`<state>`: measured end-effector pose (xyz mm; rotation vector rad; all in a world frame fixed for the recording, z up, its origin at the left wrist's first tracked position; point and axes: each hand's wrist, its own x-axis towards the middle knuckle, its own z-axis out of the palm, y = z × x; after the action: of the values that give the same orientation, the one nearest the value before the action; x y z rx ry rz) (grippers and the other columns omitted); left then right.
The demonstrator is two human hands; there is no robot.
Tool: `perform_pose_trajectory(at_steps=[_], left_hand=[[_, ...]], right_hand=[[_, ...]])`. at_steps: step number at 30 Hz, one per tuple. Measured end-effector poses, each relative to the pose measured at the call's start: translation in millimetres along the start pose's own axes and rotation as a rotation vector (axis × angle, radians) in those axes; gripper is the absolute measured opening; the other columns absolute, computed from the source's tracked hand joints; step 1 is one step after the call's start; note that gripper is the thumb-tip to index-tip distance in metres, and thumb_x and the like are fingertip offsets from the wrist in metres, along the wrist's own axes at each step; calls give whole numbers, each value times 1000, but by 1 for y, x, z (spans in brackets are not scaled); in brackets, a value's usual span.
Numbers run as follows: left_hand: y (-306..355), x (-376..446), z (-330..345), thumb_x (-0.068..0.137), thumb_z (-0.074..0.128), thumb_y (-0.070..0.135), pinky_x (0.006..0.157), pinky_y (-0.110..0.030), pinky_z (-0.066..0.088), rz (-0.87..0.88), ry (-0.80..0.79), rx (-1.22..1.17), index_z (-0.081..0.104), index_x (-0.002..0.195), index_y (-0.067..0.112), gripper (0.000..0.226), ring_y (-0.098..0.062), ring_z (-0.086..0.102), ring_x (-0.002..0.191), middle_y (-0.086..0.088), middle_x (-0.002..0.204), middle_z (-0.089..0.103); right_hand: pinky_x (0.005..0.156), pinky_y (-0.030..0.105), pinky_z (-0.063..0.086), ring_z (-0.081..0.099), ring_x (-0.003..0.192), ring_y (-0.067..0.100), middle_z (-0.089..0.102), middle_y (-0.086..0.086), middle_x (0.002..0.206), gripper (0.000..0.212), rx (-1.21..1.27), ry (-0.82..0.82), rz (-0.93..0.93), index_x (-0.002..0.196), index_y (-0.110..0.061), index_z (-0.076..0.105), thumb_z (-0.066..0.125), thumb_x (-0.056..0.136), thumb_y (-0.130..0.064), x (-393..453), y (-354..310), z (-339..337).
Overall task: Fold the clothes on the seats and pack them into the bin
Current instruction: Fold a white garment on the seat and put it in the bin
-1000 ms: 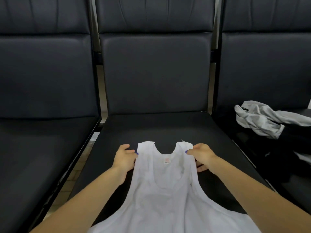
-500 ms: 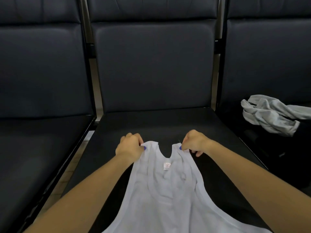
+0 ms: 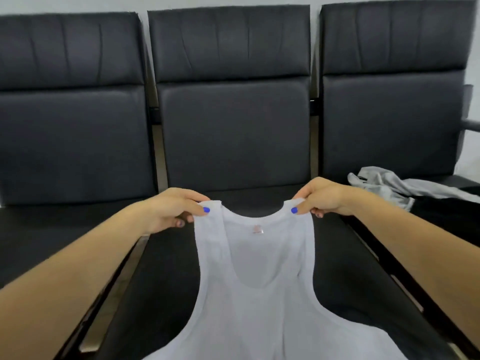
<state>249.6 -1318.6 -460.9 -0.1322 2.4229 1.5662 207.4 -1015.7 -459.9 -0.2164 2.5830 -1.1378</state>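
Two hands hold up a white vest [image 3: 255,294] by its shoulder straps. Left hand [image 3: 172,211] pinches the left strap between thumb and curled fingers [image 3: 205,209]; right hand [image 3: 320,198] pinches the right strap the same way. From the fingers the vest hangs down toward the viewer, over the middle seat [image 3: 161,294]. Right of the right hand's fingers, a crumpled grey garment [image 3: 384,184] lies on the next seat [image 3: 441,211].

Three black seats [image 3: 233,141]; one white tank top [image 3: 255,294]; one grey garment [image 3: 381,183]; two hands [image 3: 174,209].
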Motion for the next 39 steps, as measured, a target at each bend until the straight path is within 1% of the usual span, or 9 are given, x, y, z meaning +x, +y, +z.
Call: perform_pose_trajectory(at_steps=[3,7,9,14,19,23,29,34,39], left_hand=[[32,-40,-20,72,79,14,55,-21,38,25,-69,70,74,89,11,18,-8,47,57,-3,74,62],[68,-91,-38,30,96,37,40,-14,35,154,-205,49,73,70,13,52,-5,43,43,-4,66,63],[83,-116,-42,31,96,33,36,-11,33,181,-268,25,70,65,13,48,-5,42,38,-6,68,65],[101,-155,-41,36,96,33,34,-12,32,191,-337,197,61,60,15,45,-6,40,37,-6,63,59],[104,-169,-36,39,95,34,37,-14,31,224,-319,216,60,60,16,45,-6,37,39,-4,62,55],[104,-173,-42,37,95,40,40,-14,34,214,-303,223,74,80,7,59,-6,40,42,-8,77,64],[92,-171,-44,37,92,50,46,-17,33,230,-246,222,73,81,9,62,-7,40,49,-5,77,64],[86,-167,-36,66,80,42,51,-19,46,289,-183,135,69,72,17,27,-11,62,67,-6,85,68],[81,-163,-34,32,93,51,55,-21,53,319,-167,15,65,64,19,53,-13,67,68,-3,79,68]], right_hand=[[43,18,35,42,54,11,61,14,82,12,-68,-11,-72,93,-3,73,72,81,-7,-36,-27,-18],[43,16,37,49,51,8,66,4,75,7,92,-198,-149,80,-10,74,68,84,-10,-96,-67,-37],[42,15,40,58,52,7,68,2,70,10,135,-245,-157,78,-7,71,64,85,-8,-121,-80,-44],[42,19,39,53,59,15,67,4,75,21,-344,-172,-39,87,-8,72,79,75,-24,-153,-92,-40],[37,16,32,51,47,8,65,-2,65,19,5,-297,-179,55,-21,67,70,72,-29,-176,-99,-32],[52,16,48,65,67,10,71,4,81,9,119,-512,-185,71,-13,76,71,66,-18,-188,-95,-42],[36,14,27,37,42,6,64,2,70,11,-98,-249,-125,80,-6,68,70,83,-16,-186,-93,-39],[47,21,50,60,50,11,64,2,68,22,-415,-24,-204,72,-11,64,75,80,-28,-172,-91,-28],[41,18,39,51,47,11,65,2,67,22,26,-115,-248,72,-9,55,69,85,-19,-166,-86,-17]])
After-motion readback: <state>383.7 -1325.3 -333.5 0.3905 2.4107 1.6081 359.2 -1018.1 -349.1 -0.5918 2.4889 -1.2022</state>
